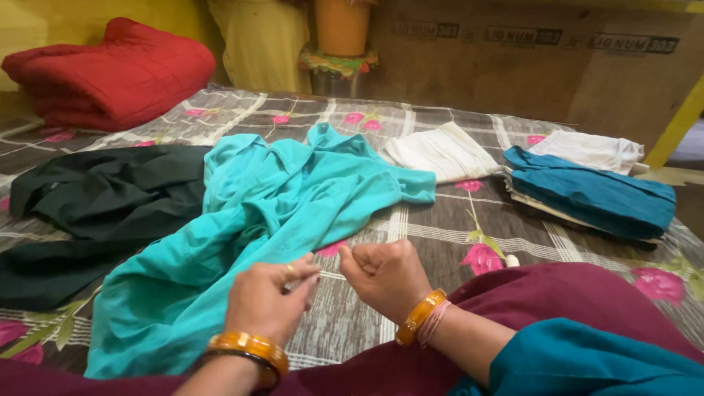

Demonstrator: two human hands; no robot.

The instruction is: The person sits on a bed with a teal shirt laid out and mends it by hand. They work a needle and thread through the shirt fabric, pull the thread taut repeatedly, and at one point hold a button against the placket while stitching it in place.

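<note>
Both hands, left hand point(268, 301) and right hand point(385, 277), close beside turquoise garment point(257, 220).

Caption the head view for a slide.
Two hands, left hand and right hand, pinched together beside a turquoise garment spread on a checked floral bedsheet.

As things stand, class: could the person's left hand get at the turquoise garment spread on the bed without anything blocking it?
Probably yes. The left hand sits just beside the turquoise garment, whose near edge lies right by the fingers. Nothing lies between them; the dark green garment is farther left and the right hand is off to the other side.
</note>
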